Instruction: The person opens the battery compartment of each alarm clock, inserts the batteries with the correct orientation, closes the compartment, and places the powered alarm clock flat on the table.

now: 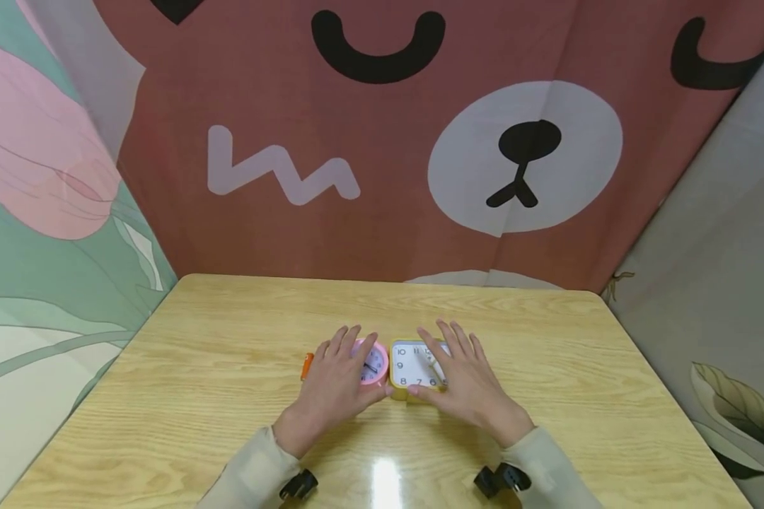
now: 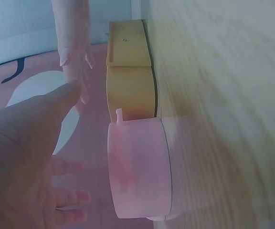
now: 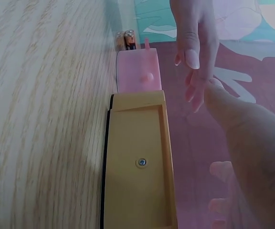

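Note:
Two clocks lie face up side by side on the wooden table. The left one is a round pink clock point(image 1: 375, 364); the right one is a squarish yellow clock point(image 1: 411, 365) with a white dial. My left hand point(image 1: 337, 375) is spread over the pink clock and hides its left part. Over the yellow clock's right part hovers my right hand point(image 1: 467, 382), fingers extended. In the wrist views a gap shows between each hand and the clocks, and neither hand holds anything. The side of the pink clock point(image 2: 140, 169) sits against the yellow clock point(image 2: 130, 90).
Orange-and-black batteries point(image 3: 129, 39) lie just left of the pink clock, partly behind my left hand in the head view. The wooden table point(image 1: 229, 318) ends at a printed bear cloth point(image 1: 280, 240). Wrist straps with black devices point(image 1: 299, 485) are on both forearms.

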Motion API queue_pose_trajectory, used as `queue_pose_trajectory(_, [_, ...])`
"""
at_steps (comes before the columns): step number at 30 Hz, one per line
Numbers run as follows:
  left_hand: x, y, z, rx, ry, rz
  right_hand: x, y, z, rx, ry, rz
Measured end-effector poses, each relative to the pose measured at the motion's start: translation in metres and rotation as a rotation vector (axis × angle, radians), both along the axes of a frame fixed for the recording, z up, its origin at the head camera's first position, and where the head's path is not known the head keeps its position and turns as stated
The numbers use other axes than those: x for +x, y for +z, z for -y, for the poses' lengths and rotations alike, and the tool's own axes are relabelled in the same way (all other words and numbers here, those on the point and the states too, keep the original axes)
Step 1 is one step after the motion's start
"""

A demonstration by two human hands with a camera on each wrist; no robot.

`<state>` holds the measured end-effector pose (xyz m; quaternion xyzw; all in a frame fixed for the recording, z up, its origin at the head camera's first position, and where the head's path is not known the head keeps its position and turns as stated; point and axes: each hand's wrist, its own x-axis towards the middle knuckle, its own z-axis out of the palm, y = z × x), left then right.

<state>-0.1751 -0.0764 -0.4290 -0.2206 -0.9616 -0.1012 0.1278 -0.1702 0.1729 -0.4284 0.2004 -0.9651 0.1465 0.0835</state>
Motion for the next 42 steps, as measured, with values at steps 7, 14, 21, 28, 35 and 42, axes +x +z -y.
queue_pose_trajectory(7, [0.001,0.002,0.002,0.013,-0.039,-0.023,0.000,0.003,-0.001,0.032,0.001,0.036])
queue_pose_trajectory(14, [0.001,0.003,0.003,0.001,-0.051,0.002,0.001,0.004,-0.001,0.050,0.034,0.067])
queue_pose_trajectory(21, [0.002,0.001,0.001,-0.018,-0.074,0.021,-0.001,0.002,0.000,0.047,0.069,0.066])
queue_pose_trajectory(28, [0.000,0.001,-0.002,-0.055,-0.083,0.012,-0.004,0.002,-0.001,0.052,0.089,0.101])
queue_pose_trajectory(35, [-0.004,0.004,-0.006,-0.073,-0.093,0.013,-0.008,0.005,-0.001,0.060,0.109,0.125])
queue_pose_trajectory(42, [-0.003,0.003,-0.008,-0.061,-0.114,0.020,-0.012,0.007,0.002,0.074,0.135,0.152])
